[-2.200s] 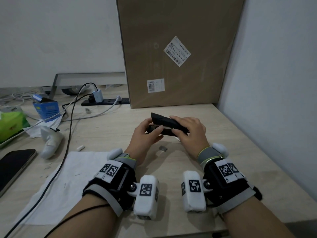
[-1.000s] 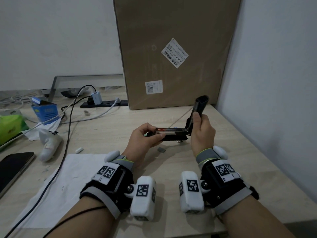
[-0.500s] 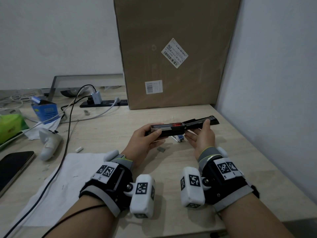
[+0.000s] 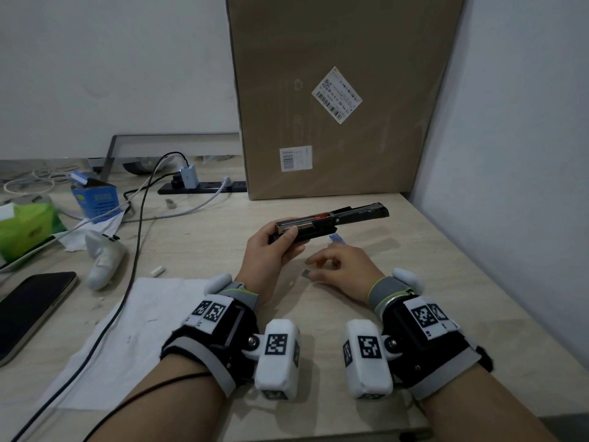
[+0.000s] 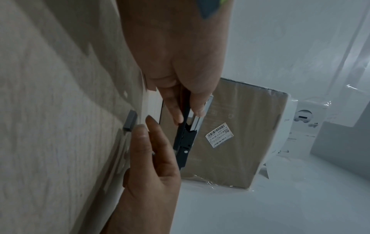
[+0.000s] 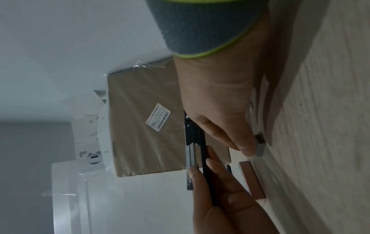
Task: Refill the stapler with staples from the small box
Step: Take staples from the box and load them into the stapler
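My left hand point(image 4: 271, 250) grips the black stapler point(image 4: 322, 223) by its base, a little above the desk. The stapler is swung open flat, its metal staple channel point(image 4: 299, 222) facing up and its top arm pointing right. My right hand point(image 4: 338, 266) is down on the desk below it, fingers loosely bent. Its fingertips point(image 6: 249, 152) touch a short grey strip of staples point(image 4: 306, 273) that lies flat on the wood. The strip point(image 5: 130, 121) is not lifted. A small blue-and-white box point(image 4: 336, 239) peeks out behind the right hand.
A tall cardboard box point(image 4: 334, 106) stands at the back, with a wall close on the right. On the left lie a white paper sheet point(image 4: 127, 330), a black cable point(image 4: 130, 250), a phone point(image 4: 28, 311), a white controller point(image 4: 102, 260), a blue carton point(image 4: 95, 196) and a power strip point(image 4: 204, 186).
My right hand swung the stapler's top arm up and back until it lay flat, then let go and dropped to the desk beside the staple strip. My left hand kept its grip.
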The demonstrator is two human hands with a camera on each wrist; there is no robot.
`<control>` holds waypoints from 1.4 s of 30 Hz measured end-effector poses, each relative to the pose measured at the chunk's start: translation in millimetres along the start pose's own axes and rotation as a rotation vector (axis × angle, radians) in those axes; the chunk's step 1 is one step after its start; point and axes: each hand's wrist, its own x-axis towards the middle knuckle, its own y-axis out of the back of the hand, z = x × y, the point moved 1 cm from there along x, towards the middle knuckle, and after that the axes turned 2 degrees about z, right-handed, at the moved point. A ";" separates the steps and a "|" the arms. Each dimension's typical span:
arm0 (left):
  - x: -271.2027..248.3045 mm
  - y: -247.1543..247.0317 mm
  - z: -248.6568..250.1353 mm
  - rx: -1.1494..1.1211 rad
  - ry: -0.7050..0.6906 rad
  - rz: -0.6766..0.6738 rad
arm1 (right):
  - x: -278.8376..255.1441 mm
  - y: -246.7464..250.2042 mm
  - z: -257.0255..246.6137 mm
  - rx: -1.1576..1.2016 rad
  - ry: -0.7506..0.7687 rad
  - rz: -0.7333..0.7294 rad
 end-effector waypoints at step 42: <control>-10.4 -3.6 -8.0 0.280 0.095 -0.234 | 1.8 9.5 -5.0 0.278 0.164 0.359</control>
